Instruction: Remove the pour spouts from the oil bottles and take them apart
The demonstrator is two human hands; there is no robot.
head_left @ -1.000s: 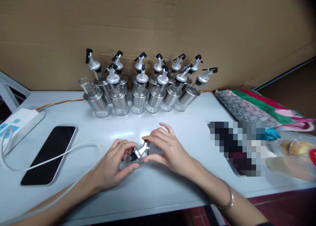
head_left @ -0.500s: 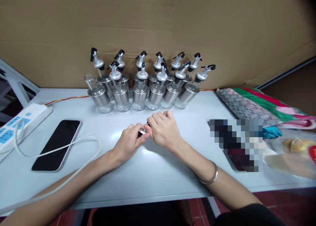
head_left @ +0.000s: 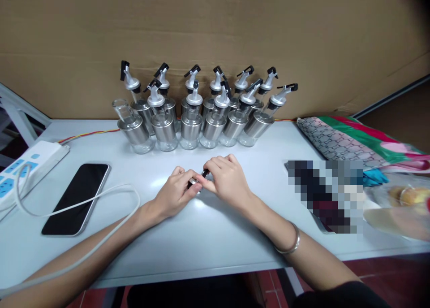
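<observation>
Above the middle of the table, my left hand (head_left: 173, 192) is closed on the silver end of a small black-and-silver bottle pourer (head_left: 205, 172). The fingers of my right hand (head_left: 231, 179) are closed around its black end, so most of the pourer is hidden. Behind the hands, several glass oil bottles with steel sleeves stand in two rows. Most carry a silver pourer with a black lever, like the front one in the middle (head_left: 194, 100). At the front left, one glass bottle (head_left: 133, 129) has an uncovered neck.
A phone (head_left: 76, 199) lies on the left with a white cable (head_left: 122, 189) across it, near a white power strip (head_left: 35, 162). On the right are a blurred-out phone-like object (head_left: 319, 200), a patterned bag (head_left: 339, 142) and bread in plastic (head_left: 411, 196). Cardboard (head_left: 215, 25) stands behind.
My right hand has shifted slightly down and right, with its fingers turned, and more of the pourer's black end shows. My left hand keeps its grip. The view has moved slightly.
</observation>
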